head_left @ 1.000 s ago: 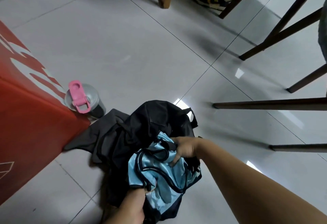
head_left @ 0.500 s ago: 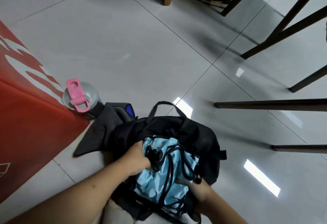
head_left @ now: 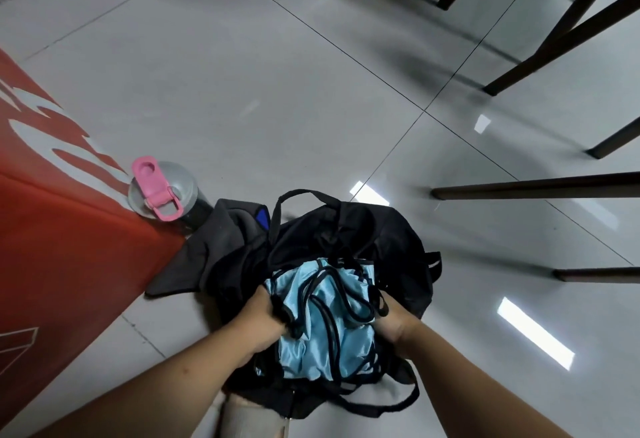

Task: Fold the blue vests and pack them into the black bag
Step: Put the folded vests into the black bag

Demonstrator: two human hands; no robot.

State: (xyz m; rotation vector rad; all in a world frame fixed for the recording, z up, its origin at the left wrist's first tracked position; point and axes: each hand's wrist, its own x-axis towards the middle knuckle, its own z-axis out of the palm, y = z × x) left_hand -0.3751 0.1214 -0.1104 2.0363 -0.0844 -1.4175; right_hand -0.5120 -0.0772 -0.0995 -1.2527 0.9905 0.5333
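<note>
While both hands are working at the mouth of the black bag (head_left: 349, 250) on the floor (head_left: 277, 98), the bundle of blue vests (head_left: 322, 316) is sitting right btwn them, half in the opening. Left hand (head_left: 266, 316) is gripping the bundle's left edge w/ fingers curled into blue cloth and black trim; right hand (head_left: 391, 320) is curling round the right edge, tho whether it's pinching vest, bag rim or both I can't tell, since the fingertips are going under fabric. Bundle's long axis is running roughly away from the person, near end toward the body, far end tucking under the bag's far rim. Neither hand is nearer; they're flanking it evenly, so my guess is the next push needs to go down and fwd into the bag, both sides together. Bag handle loops are showing at the far side and at the near right. Hidden: the bag's inside, how deep the vests are going, how many vests are in there, and whether the fold is holding, bc the shiny cloth is looking bunched. Grey-black garment (head_left: 211, 250) is lying just left of the bag, touching it, w/ a blue patch peeking out. Pink-lidded bottle (head_left: 162, 191) is standing beside the red panel (head_left: 52, 247). Dark chair legs (head_left: 533, 188) are crossing at right, well apart. Shoe at top edge is being cut off.
</note>
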